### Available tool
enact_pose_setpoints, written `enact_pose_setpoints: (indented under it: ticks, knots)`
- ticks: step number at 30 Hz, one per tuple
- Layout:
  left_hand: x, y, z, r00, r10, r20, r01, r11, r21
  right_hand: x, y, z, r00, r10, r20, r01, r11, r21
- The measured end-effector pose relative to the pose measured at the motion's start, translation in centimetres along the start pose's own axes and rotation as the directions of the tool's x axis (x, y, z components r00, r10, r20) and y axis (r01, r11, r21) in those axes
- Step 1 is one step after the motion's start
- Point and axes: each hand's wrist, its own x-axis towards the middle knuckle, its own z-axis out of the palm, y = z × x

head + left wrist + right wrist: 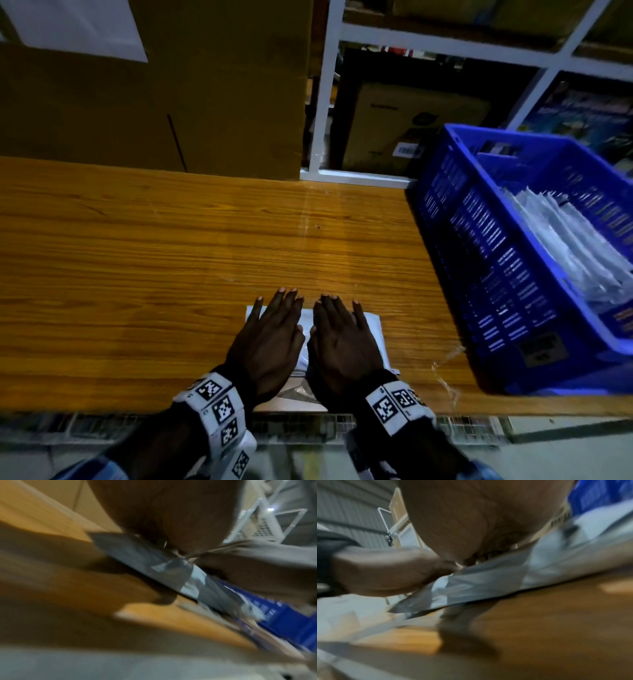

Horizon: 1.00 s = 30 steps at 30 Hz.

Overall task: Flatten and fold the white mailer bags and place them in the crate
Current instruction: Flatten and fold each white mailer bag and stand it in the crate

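Note:
A white mailer bag (372, 323) lies flat on the wooden table (171, 246) near its front edge, mostly hidden under both hands. My left hand (272, 329) presses flat on its left half, fingers straight and spread. Beside it my right hand (340, 329) presses flat on the right half. The wrist views are blurred: the bag (149, 563) shows grey under the left palm, and the bag (488, 580) runs out from under the right palm. A blue slatted crate (479, 260) stands at the table's right end with several folded white bags (575, 246) inside.
A large brown cardboard box (154, 96) stands at the back left of the table. Behind it on the right is a white metal shelf frame (325, 102) holding boxes. Bare wood stretches left of and beyond the hands. The table's front edge runs just below my wrists.

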Motion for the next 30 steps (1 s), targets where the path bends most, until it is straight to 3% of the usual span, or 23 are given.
enact_pose_setpoints:
  ticks: [4, 7, 15, 21, 26, 30]
  knots:
    - [0.0, 0.8, 1.0, 1.0, 0.013, 0.012, -0.013, 0.999, 0.038, -0.9, 0.8, 0.3, 0.999, -0.031, -0.016, 0.031, 0.999, -0.025]
    - [-0.2, 1.0, 1.2, 0.997, 0.042, -0.068, -0.037, 0.997, 0.066, -1.1, 0.8, 0.7, 0.999, -0.025, -0.025, 0.025, 1.0, 0.004]
    - [0.0, 0.7, 1.7, 0.994, 0.046, -0.1, -0.038, 0.996, 0.077, -1.1, 1.1, 1.2, 0.998, -0.052, -0.047, 0.054, 0.997, 0.053]
    - [-0.3, -0.1, 1.2, 0.996, 0.059, -0.069, -0.057, 0.998, 0.036, -1.2, 1.8, 0.8, 0.999, -0.045, 0.008, 0.045, 0.997, 0.062]
    - [-2.6, -3.6, 1.0, 0.996, -0.049, -0.068, 0.043, 0.995, -0.092, -2.5, 4.3, -0.3, 0.995, 0.089, 0.033, -0.091, 0.994, 0.063]
    - [-2.9, -3.4, 0.3, 0.995, -0.078, -0.06, 0.078, 0.997, -0.01, -2.5, 3.8, -1.3, 0.992, 0.09, 0.092, -0.095, 0.994, 0.051]
